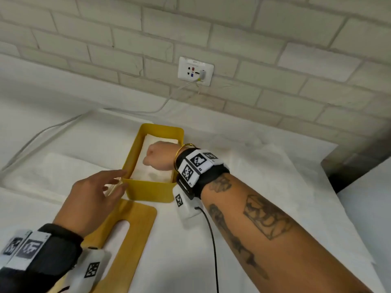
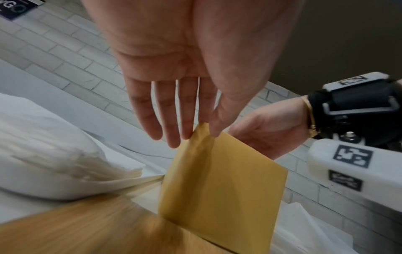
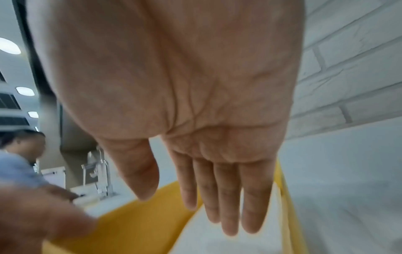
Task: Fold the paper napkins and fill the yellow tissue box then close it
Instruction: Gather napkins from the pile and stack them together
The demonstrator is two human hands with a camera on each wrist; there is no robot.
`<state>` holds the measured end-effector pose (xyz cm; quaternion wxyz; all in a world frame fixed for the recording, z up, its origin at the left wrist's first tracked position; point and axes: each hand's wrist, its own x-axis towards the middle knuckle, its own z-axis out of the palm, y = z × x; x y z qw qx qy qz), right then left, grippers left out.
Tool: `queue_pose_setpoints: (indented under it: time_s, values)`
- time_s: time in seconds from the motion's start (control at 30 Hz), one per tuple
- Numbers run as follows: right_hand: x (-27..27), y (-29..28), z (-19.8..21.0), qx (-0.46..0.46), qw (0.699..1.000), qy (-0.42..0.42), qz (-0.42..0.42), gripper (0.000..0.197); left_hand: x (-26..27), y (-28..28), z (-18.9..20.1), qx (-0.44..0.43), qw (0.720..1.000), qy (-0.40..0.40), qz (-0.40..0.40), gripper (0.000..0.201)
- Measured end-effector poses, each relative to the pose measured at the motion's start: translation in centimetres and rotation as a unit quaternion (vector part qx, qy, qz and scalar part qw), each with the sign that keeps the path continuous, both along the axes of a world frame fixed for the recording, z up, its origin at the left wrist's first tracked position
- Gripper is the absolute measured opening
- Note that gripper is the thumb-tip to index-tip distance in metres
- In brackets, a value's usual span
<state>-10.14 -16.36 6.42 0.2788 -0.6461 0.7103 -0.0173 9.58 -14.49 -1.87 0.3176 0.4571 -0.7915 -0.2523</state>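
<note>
Inside yellow tissue box [image 1: 148, 192]: right hand [image 1: 159, 155], fingers straight, pressing soft napkins [image 1: 148, 174]. Left hand [image 1: 93, 199] spread wide at its rim. Box likely light, rigid; grip side walls.

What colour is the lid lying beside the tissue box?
Light wood tan, the lid shows best in the head view.

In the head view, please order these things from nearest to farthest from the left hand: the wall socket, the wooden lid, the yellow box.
1. yellow box: the left hand fingertips at its near left corner.
2. wooden lid: flat on the table, below the hand.
3. wall socket: up on the brick wall, far behind.
</note>
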Motion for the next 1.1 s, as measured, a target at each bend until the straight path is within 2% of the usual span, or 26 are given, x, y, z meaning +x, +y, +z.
queue_pose_setpoints:
  time_s: [0.07,0.17,0.23,0.3,0.4,0.53,0.77,0.83,0.9,0.97,1.0,1.1]
  values:
    - [-2.4,1.8,1.5,-0.074,0.995,-0.061,-0.036,0.039,-0.4,0.5,0.3,-0.008,1.000,-0.004,0.010,0.035]
    - [-8.1,6.1,3.5,-0.167,0.976,-0.112,-0.089,0.026,-1.8,1.4,0.6,-0.092,0.995,-0.023,0.043,0.033]
    - [-13.1,9.0,3.2,-0.189,0.963,-0.125,-0.148,0.021,-3.2,2.9,1.2,-0.137,0.990,-0.008,0.045,0.029]
    - [-17.6,12.1,2.1,-0.184,0.945,-0.152,-0.223,0.017,-5.3,4.8,2.0,-0.145,0.989,0.022,0.021,0.026]
    - [-21.9,17.2,-0.5,-0.130,0.921,-0.197,-0.310,0.010,-9.1,7.5,2.2,-0.084,0.994,0.055,-0.052,0.021]
    - [-24.5,22.8,-4.4,-0.086,0.919,-0.195,-0.332,0.012,-14.8,10.1,0.3,0.076,0.990,0.017,-0.114,0.019]
    - [-24.8,26.9,-6.8,-0.059,0.928,-0.200,-0.307,0.013,-21.7,10.6,-1.0,0.209,0.974,-0.071,-0.044,0.047]
    - [-24.6,27.2,-6.9,-0.075,0.919,-0.230,-0.313,0.012,-22.3,10.7,-0.9,0.229,0.970,-0.079,-0.024,0.045]
    - [-24.0,27.5,-7.0,-0.076,0.905,-0.274,-0.315,0.011,-22.2,11.2,-1.0,0.261,0.964,-0.049,-0.013,0.039]
    - [-23.1,27.5,-7.1,-0.066,0.890,-0.317,-0.321,0.013,-21.8,12.1,-0.9,0.340,0.939,0.050,-0.008,0.031]
    - [-22.7,27.4,-7.3,-0.058,0.880,-0.338,-0.329,0.017,-21.6,12.8,-0.8,0.389,0.915,0.108,-0.007,0.026]
    - [-21.4,26.9,-7.8,-0.016,0.813,-0.447,-0.372,0.040,-21.0,14.9,-0.2,0.522,0.818,0.242,-0.024,0.015]
